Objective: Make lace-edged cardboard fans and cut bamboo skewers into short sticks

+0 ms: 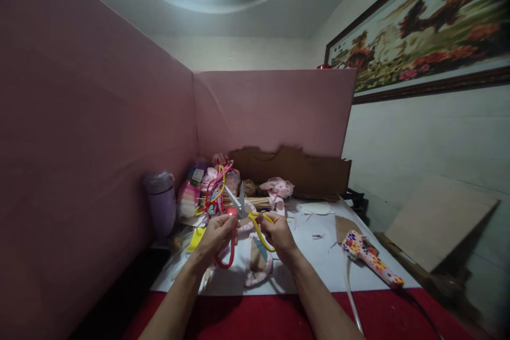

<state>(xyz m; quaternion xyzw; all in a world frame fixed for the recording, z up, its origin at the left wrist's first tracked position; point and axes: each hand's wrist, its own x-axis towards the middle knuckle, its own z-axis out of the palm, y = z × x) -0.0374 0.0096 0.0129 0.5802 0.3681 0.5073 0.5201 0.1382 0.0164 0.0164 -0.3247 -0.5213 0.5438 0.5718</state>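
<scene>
A pair of scissors (240,208) is held over the table, its blades spread apart and pointing away from me. My left hand (218,232) is closed on its red handle. Around the yellow handle wrap the fingers of my right hand (280,235). Below the scissors, between my forearms, lies a flat craft piece (258,271) with a brown middle and a pale pink wrapped edge. Another pink-edged piece lies partly hidden behind my hands. Just left of my left hand is a yellow item (195,239) whose kind I cannot make out.
Colourful pipe cleaners (217,191), a twine ball (249,187), thin sticks and pink fabric (278,188) crowd the back. A purple tumbler (161,204) stands left. At right lies a flower-patterned glue gun (370,257) with its cord. Torn cardboard (290,172) leans behind.
</scene>
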